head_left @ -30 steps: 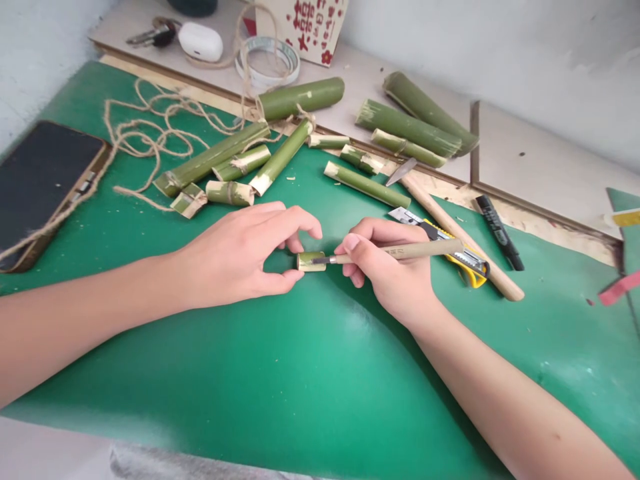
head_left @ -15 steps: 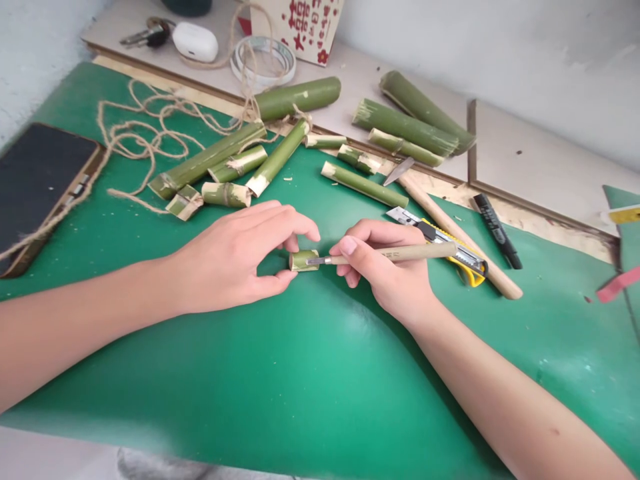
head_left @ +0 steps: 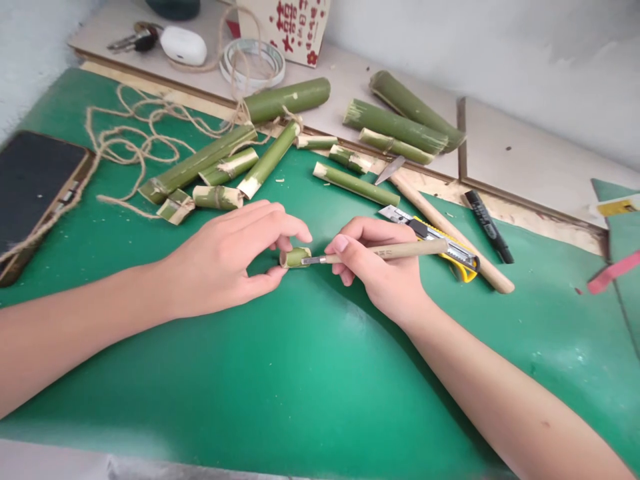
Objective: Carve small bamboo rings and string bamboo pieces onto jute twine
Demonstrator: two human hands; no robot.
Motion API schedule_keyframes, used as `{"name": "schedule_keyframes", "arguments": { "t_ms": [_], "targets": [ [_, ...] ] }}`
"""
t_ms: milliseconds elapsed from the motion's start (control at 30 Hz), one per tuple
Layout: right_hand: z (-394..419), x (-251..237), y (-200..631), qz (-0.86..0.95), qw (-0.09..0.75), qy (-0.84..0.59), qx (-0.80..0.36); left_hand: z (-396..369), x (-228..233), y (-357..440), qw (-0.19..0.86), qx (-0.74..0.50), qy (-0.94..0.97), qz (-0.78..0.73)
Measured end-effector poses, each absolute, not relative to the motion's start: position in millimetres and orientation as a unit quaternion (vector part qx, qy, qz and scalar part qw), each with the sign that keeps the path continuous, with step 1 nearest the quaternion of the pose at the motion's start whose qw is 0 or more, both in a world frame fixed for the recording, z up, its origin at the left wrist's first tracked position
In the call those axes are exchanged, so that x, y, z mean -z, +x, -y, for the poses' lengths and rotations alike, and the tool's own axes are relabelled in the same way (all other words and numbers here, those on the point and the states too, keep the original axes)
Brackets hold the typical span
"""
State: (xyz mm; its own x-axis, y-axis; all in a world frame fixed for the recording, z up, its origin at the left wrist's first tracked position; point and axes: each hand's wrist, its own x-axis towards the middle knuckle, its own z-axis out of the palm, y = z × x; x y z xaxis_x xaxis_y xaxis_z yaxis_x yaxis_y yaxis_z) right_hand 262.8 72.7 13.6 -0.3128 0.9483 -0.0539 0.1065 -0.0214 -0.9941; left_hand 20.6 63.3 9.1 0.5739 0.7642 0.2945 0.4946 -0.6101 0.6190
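Left hand (head_left: 227,263) pinches short bamboo piece (head_left: 295,257) between thumb and fingertips, pinning it on green mat (head_left: 300,373) at centre. Right hand (head_left: 383,270) grips carving knife (head_left: 385,252) pen-style, steel tip touching the piece's right end. Step looks like carving or reaming that end. Next move calls for a firm pinch and short controlled strokes, with the blade aimed clear of the left fingertips, which sit right behind the cut. Utility knife (head_left: 447,248) and wooden handle (head_left: 450,233) at 3 o'clock; bamboo offcuts (head_left: 225,170) and twine (head_left: 130,137) at 11 o'clock.
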Motion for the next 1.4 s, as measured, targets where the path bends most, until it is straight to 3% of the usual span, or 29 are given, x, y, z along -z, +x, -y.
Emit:
{"name": "schedule_keyframes", "arguments": {
  "t_ms": [1400],
  "targets": [
    [-72.9, -15.1, 262.4, 0.583, 0.367, -0.426, -0.586, -62.9, -10.6, 21.5, 0.222, -0.292, 0.864, -0.345]
  ]
}}
